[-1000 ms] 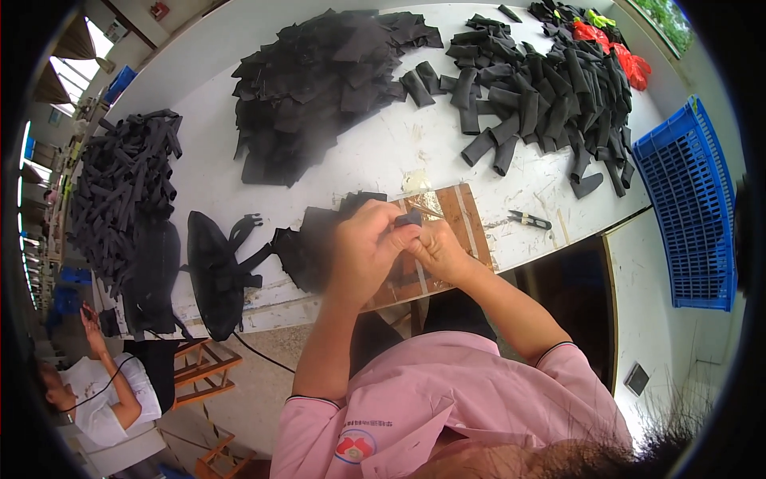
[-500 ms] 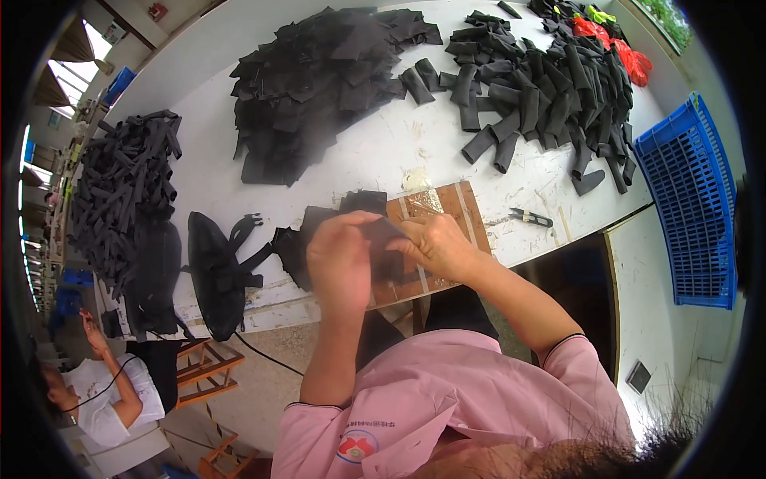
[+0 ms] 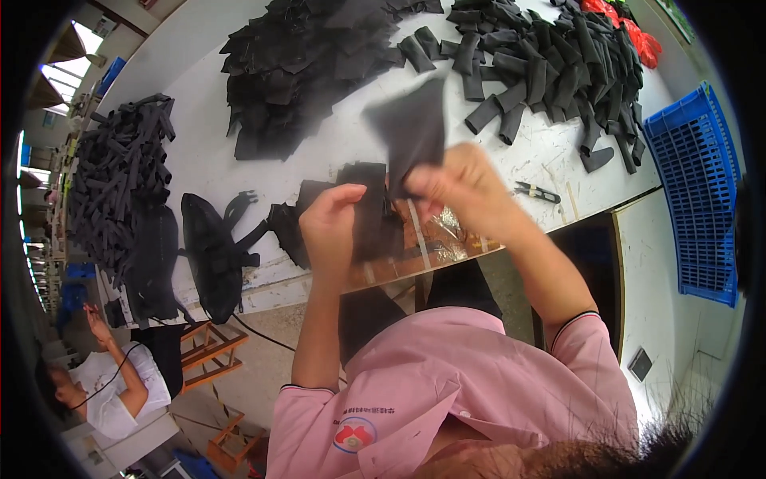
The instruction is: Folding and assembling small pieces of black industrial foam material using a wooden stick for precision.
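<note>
Fabric piece (image 3: 411, 128) upright, tip up-left

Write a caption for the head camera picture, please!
Right hand lifts a black fabric piece while left hand grips another black piece.

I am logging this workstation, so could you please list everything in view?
White worktable: one, across the upper half.
Flat black fabric pieces: one heap, top centre.
Rolled black fabric tubes: one pile, top right.
Red fabric items: a few, far top right.
Black strap pile: one, left.
Black strapped pouch: one, table's near edge.
Small snips: one, dark, right of the hands.
Blue plastic crate: one, right.
Person in white: one, lower left.
Black fabric piece: one, raised in the right hand.
Left hand: on a black piece.
</note>
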Demonstrator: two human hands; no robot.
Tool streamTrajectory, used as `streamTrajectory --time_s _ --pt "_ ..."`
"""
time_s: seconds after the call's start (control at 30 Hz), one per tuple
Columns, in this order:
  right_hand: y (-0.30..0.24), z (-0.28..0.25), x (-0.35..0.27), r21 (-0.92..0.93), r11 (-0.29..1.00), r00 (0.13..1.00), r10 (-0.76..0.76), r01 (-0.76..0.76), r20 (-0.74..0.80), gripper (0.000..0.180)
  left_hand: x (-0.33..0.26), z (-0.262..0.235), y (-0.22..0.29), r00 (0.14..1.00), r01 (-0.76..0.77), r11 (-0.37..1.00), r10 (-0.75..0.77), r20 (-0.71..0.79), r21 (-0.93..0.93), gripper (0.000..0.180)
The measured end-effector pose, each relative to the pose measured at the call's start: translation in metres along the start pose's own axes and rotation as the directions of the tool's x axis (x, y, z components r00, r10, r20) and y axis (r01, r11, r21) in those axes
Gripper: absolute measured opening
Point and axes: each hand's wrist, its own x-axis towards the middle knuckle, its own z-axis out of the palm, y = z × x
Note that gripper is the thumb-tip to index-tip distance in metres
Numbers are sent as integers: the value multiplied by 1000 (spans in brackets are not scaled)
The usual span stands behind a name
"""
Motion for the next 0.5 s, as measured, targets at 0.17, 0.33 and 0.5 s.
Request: streamTrajectory --time_s 0.17,0.33,0.5 --pt "40 -34 6 568 820 962 94 72 -258 38 -9 -9 -16 959 -169 777 -13 284 606 34" --pt "100 -9 -56 442 834 892 430 -331 -143 32 -20 -8 -27 944 -281 509 -5 330 813 29" --pt "115 6 -73 268 849 870 488 -455 -69 32 -17 -19 -42 900 -432 437 155 406 789 15"
